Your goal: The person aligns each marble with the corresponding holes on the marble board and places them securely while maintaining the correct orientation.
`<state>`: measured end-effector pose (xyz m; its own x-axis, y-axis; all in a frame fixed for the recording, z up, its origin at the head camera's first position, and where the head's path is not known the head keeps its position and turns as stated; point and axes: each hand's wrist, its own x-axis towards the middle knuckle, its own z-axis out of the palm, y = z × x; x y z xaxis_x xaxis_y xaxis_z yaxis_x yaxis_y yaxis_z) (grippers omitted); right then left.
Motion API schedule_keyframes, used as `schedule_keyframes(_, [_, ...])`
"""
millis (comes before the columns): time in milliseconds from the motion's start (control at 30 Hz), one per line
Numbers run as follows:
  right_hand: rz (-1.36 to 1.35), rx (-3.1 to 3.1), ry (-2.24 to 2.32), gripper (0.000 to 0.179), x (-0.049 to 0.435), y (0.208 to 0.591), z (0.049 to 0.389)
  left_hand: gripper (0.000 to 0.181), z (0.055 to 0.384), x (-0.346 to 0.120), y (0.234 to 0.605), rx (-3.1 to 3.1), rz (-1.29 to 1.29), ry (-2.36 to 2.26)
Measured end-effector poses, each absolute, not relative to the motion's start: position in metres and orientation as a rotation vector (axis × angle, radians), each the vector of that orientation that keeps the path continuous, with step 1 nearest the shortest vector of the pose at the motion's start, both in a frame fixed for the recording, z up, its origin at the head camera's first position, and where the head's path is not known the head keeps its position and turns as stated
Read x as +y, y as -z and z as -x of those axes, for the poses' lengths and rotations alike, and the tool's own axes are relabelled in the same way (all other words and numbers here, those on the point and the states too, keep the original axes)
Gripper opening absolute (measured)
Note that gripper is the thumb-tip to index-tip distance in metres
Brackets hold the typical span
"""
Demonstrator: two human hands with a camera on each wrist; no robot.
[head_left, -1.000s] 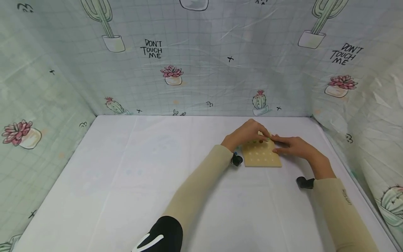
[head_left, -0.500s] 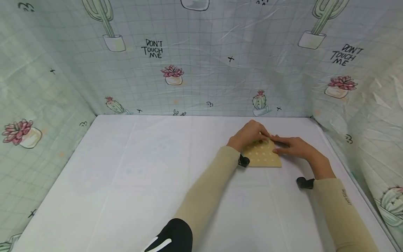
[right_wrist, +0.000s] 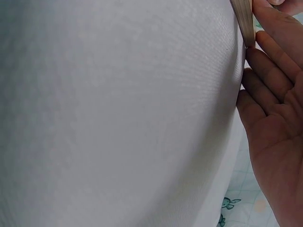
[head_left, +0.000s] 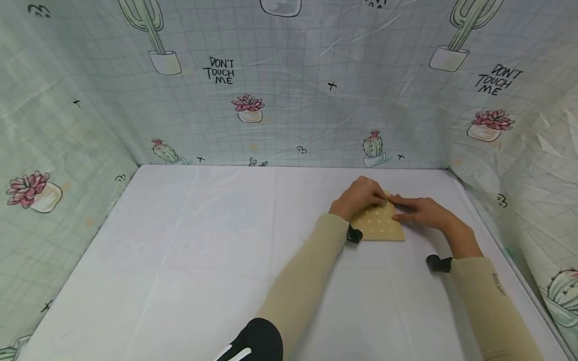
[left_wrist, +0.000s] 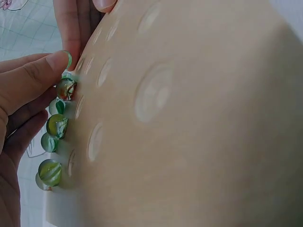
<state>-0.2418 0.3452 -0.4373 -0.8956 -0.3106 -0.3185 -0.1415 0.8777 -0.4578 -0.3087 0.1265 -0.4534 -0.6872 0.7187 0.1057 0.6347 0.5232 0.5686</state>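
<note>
A flat, pale wooden board (head_left: 379, 228) with rows of round hollows lies on the table. My left hand (head_left: 359, 197) is over its far part. In the left wrist view, the thumb and fingers of that hand pinch a clear green glass marble (left_wrist: 68, 58), mostly hidden by the thumb. Several more marbles (left_wrist: 50, 172), green, yellow-green and one with red-brown swirls, sit in the hollows along the far side of the board. My right hand (head_left: 426, 212) touches the right edge of the board with its fingers extended; the right wrist view shows the board's edge (right_wrist: 244, 23) against them.
A white cloth (head_left: 217, 250) covers the table. Patterned sheets (head_left: 293, 100) with cactus drawings hang behind it and along both sides. Each wrist carries a small black camera mount (head_left: 438, 263).
My left hand and forearm have shifted right and slightly nearer across the board, and now cover its far-left part. The right hand and board stay in place.
</note>
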Motion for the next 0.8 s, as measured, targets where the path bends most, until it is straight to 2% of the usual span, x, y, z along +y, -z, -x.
schedule_keyframes(567, [0.341, 2.662, 0.645, 0.083, 0.3465, 0.4391, 0.2415, 0.025, 0.3074, 0.1279, 0.4535, 2.608, -1.148, -0.869])
schedule_keyframes(800, [0.342, 2.673, 0.629, 0.082, 0.347, 0.44, 0.2419, 0.019, 0.3066, 0.1185, 0.4485, 2.582, -1.166, -1.031])
